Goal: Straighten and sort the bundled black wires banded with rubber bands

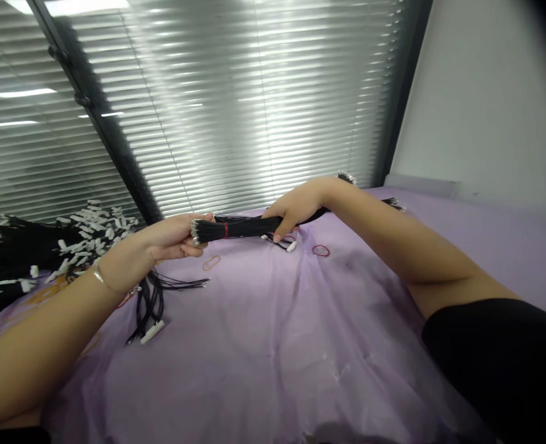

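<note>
A bundle of black wires (249,227) with shiny metal tips lies level above the table, bound by a red rubber band (226,230) near its left end. My right hand (298,206) is wrapped over the bundle from above, thumb on the near side. At the tipped left end, my left hand (177,238) has its fingers curled against the bundle; some fingertips are hidden behind it. More tipped wire ends (347,178) show beyond my right wrist. Under the right hand a small white connector (292,246) on black wires rests on the cloth.
Purple cloth (254,345) covers the table. A heap of black wires with white connectors (90,228) fills the left. Loose black wires (150,302) lie below my left wrist. A red rubber band (321,250) and a yellow one (211,263) lie mid-table. Blinds (254,92) stand behind.
</note>
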{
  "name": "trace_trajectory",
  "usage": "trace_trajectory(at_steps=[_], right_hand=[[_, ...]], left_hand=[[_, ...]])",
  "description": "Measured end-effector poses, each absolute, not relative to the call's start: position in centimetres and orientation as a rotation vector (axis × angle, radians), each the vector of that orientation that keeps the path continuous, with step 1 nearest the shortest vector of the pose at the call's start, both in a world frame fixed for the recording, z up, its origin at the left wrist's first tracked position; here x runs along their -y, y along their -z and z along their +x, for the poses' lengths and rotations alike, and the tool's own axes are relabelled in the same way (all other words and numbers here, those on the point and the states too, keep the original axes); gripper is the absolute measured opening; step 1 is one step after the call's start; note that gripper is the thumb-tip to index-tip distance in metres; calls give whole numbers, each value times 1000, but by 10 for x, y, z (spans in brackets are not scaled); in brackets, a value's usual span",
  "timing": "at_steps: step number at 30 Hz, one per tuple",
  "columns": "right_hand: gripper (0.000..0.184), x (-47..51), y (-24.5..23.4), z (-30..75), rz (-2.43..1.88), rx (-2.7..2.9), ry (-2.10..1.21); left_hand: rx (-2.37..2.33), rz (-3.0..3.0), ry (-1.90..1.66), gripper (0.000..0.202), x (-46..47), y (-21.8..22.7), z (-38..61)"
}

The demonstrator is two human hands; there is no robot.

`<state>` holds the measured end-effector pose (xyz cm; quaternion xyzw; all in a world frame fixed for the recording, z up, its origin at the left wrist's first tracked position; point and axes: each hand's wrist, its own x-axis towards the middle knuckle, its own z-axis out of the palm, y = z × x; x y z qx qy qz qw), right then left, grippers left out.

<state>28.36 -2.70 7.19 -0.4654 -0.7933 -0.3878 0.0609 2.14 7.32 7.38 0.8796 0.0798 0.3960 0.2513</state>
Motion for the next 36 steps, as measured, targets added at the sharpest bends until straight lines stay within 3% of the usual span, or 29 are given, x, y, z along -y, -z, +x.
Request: trace_trajectory(at_steps=[8, 20, 36], right_hand=[[28, 26, -76, 289, -1408, 2448, 1005], [33, 19, -80, 299, -1377, 2504, 954], [28, -23, -95, 296, -1520, 2252, 1143]], left_hand=[[-289, 2422, -1116, 28, -72, -76, 21], [-199, 2438, -1136, 34, -77, -75, 18], [68, 2213, -1435, 35, -101, -90, 31]])
